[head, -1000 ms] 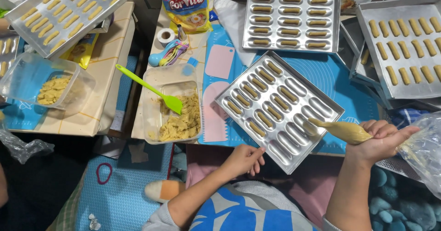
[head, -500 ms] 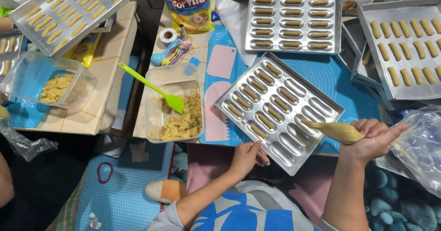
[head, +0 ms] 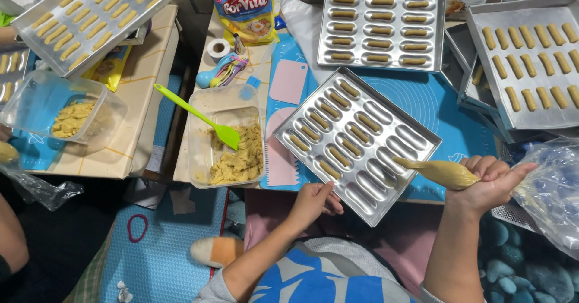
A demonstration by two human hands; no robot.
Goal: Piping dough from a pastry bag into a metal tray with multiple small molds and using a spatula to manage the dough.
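My right hand (head: 491, 181) squeezes a piping bag (head: 439, 171) full of tan dough, its tip over the near right part of a silver mould tray (head: 416, 139) with oval hollows. The left rows of that tray hold piped dough strips; the right hollows are bare. My left hand (head: 315, 201) grips the tray's near edge. The bag's loose plastic tail (head: 552, 188) trails off to the right.
A clear tub of dough (head: 232, 158) with a green spatula (head: 199, 118) sits left of the tray. Filled trays lie at the back (head: 380, 19), right (head: 531, 62) and far left (head: 90, 19). Another dough tub (head: 66, 113), a yellow packet (head: 246, 10), pink scrapers (head: 287, 81).
My left hand slid along the tray's near edge and the tray turned slightly. The piping bag's tip shifted a little over the bare hollows.
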